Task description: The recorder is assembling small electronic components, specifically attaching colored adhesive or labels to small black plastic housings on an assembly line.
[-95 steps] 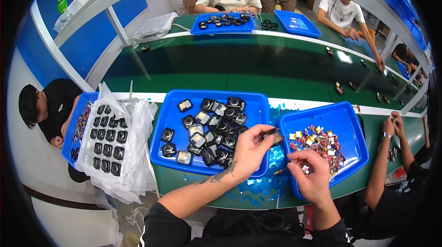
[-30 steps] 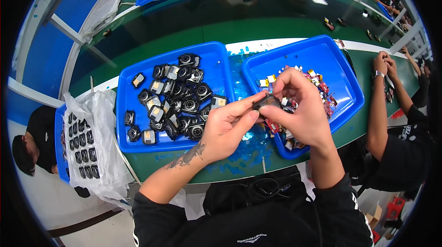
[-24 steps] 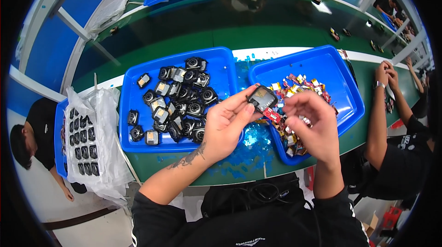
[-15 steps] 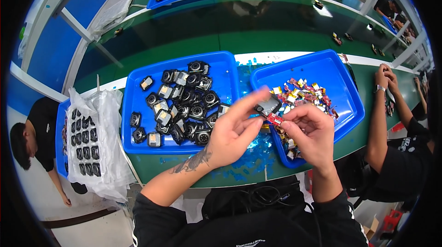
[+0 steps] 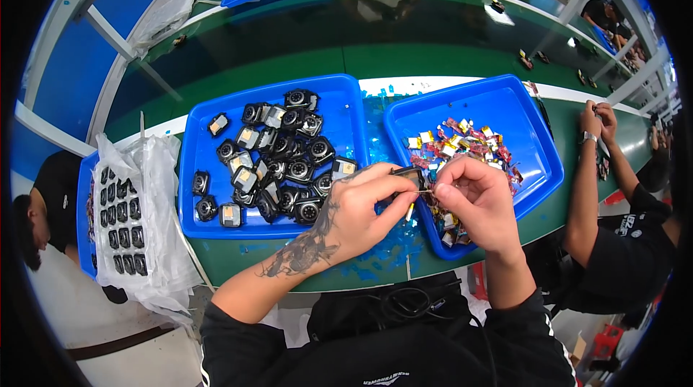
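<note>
My left hand (image 5: pixel 364 203) is closed on a dark, flat square piece (image 5: pixel 414 177), probably a small screen module, seen nearly edge-on. A thin strip (image 5: pixel 424 191) runs from the left fingertips to my right hand (image 5: pixel 478 203), which pinches its other end between thumb and forefinger. Below the left fingertips hangs a small white and yellow part (image 5: pixel 410 211); its attachment is hidden. Beside the left hand, a blue tray (image 5: pixel 189 192) holds many black smartwatch cases (image 5: pixel 299 170). Under the right hand, another blue tray (image 5: pixel 543 170) holds a heap of small red, white and gold electronic parts (image 5: pixel 462 143).
Blue film scraps (image 5: pixel 375 261) litter the green table (image 5: pixel 245 261) between the trays. At the left, a white tray (image 5: pixel 148 242) with rows of black cases rests in plastic wrap. Beyond lies a green conveyor belt (image 5: pixel 303 51) with scattered parts. Co-workers sit at both sides and opposite.
Both hands have drawn together, and the dark piece has tilted edge-on. The red strip seen in the right fingers is now hidden; a thin strip spans the hands. The view has shifted slightly.
</note>
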### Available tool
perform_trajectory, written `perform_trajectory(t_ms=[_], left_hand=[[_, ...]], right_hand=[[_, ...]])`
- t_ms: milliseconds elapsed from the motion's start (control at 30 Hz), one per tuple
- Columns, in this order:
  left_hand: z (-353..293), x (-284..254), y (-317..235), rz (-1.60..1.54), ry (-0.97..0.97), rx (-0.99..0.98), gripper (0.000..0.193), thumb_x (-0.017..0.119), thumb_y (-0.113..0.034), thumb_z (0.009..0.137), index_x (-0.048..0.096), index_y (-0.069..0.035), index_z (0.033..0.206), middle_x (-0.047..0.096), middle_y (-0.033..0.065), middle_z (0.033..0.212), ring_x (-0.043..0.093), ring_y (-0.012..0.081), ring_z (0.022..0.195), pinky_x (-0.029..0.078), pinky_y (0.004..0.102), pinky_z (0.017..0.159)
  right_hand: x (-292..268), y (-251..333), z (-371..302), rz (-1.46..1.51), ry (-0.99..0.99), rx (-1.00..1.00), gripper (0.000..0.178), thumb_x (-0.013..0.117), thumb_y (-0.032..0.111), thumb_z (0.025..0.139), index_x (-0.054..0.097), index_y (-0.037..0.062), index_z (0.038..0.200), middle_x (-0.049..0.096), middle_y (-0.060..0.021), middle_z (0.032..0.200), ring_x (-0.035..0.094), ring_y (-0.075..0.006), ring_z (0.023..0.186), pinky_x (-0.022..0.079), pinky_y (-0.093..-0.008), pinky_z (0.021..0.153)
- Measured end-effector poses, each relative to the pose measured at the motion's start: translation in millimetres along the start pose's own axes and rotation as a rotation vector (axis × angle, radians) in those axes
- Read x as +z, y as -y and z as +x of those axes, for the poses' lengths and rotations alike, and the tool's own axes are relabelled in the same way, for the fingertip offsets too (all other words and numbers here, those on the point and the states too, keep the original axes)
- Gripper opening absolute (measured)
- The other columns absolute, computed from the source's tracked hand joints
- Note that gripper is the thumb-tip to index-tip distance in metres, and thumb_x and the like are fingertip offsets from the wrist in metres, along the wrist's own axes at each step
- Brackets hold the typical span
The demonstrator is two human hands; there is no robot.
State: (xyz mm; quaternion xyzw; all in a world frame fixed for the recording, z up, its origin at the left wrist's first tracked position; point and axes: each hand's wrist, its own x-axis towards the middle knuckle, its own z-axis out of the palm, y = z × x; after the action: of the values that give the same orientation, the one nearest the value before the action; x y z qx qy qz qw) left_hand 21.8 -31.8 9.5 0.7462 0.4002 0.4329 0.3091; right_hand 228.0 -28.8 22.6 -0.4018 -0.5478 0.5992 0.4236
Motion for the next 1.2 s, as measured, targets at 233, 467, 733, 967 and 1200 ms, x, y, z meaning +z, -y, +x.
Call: perform_trajectory(t_ms=[233, 467, 733, 967, 1200], left_hand=[[-2.5, 6.0, 3.7, -0.543, 0.124, -0.347, 0.027, 0.064, 0.001, 0.087, 0.063, 0.006, 0.113, 0.064, 0.0119, 0.109, 0.066, 0.0157, 0.095, 0.057, 0.0251, 0.08], [-3.8, 9.1, 7.5, -0.738, 0.09, -0.366, 0.036, 0.06, 0.006, 0.088, 0.06, 0.003, 0.123, 0.059, 0.012, 0.121, 0.062, 0.0177, 0.108, 0.053, 0.0263, 0.092], [-3.8, 8.8, 4.0, -0.656, 0.048, -0.331, 0.034, 0.06, 0.006, 0.088, 0.063, 0.001, 0.121, 0.063, 0.0145, 0.119, 0.063, 0.0173, 0.106, 0.055, 0.027, 0.09], [-2.8, 8.5, 5.9, -0.654, 0.071, -0.334, 0.038, 0.057, 0.011, 0.086, 0.06, 0.004, 0.123, 0.06, 0.0164, 0.122, 0.061, 0.019, 0.109, 0.052, 0.0294, 0.095], [-6.4, 11.6, 7.6, -0.621, 0.043, -0.256, 0.04, 0.055, 0.013, 0.085, 0.059, 0.004, 0.124, 0.059, 0.0172, 0.125, 0.06, 0.0208, 0.111, 0.052, 0.0319, 0.096]], right_hand=[[14.9, -4.8, -3.2, -0.149, -0.124, -0.106, 0.025, 0.071, -0.005, 0.081, 0.057, -0.0007, 0.102, 0.059, -0.0024, 0.088, 0.058, -0.0055, 0.08, 0.048, -0.017, 0.065], [20.2, -11.3, -0.2, -0.211, -0.239, -0.204, 0.026, 0.073, -0.003, 0.081, 0.053, 0.0016, 0.097, 0.059, -0.0018, 0.082, 0.057, -0.0048, 0.072, 0.047, -0.0171, 0.063], [19.2, -8.2, 0.4, -0.32, -0.244, -0.222, 0.026, 0.074, -0.003, 0.079, 0.053, 0.0027, 0.094, 0.06, -0.0019, 0.08, 0.055, -0.0043, 0.069, 0.044, -0.0169, 0.061], [17.8, -7.8, -1.3, -0.155, -0.229, -0.176, 0.024, 0.073, -0.006, 0.079, 0.053, 0.0028, 0.089, 0.064, -0.0041, 0.084, 0.055, -0.0029, 0.068, 0.044, -0.0168, 0.06], [24.1, -12.5, -2.2, -0.103, -0.28, -0.23, 0.027, 0.073, -0.006, 0.079, 0.049, 0.0052, 0.079, 0.065, -0.0045, 0.083, 0.054, -0.0011, 0.069, 0.041, -0.0153, 0.059]])
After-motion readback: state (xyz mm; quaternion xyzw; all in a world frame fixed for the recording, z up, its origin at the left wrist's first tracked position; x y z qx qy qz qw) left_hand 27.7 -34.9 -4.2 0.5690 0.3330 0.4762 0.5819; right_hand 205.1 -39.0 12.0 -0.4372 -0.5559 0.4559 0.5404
